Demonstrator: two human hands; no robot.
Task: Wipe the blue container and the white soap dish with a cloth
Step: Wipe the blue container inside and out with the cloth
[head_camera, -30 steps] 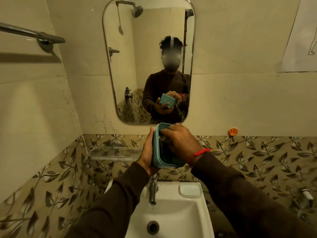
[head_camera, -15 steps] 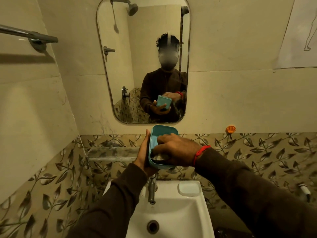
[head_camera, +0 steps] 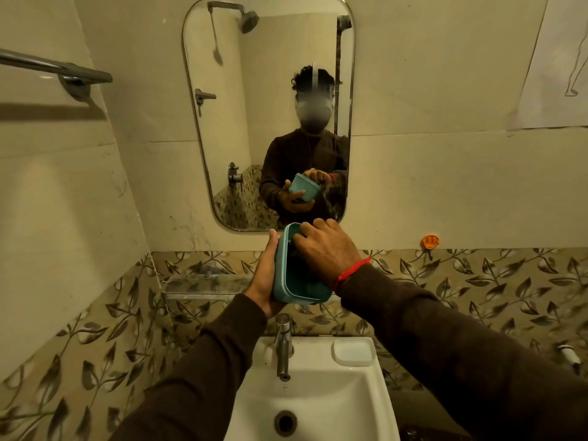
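The left hand (head_camera: 265, 275) still grips the blue container (head_camera: 294, 265) on edge above the sink's (head_camera: 313, 393) back rim. The right hand (head_camera: 324, 248), fingers curled inside, has slid from bottom to top end, so wiping continues; the cloth is barely visible. The white soap dish (head_camera: 352, 352) waits untouched on the sink's back right corner.

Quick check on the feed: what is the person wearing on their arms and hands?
Both arms are in long dark brown sleeves reaching to the wrists. The left hand and right hand are bare, no gloves. A red thread band circles the right wrist.
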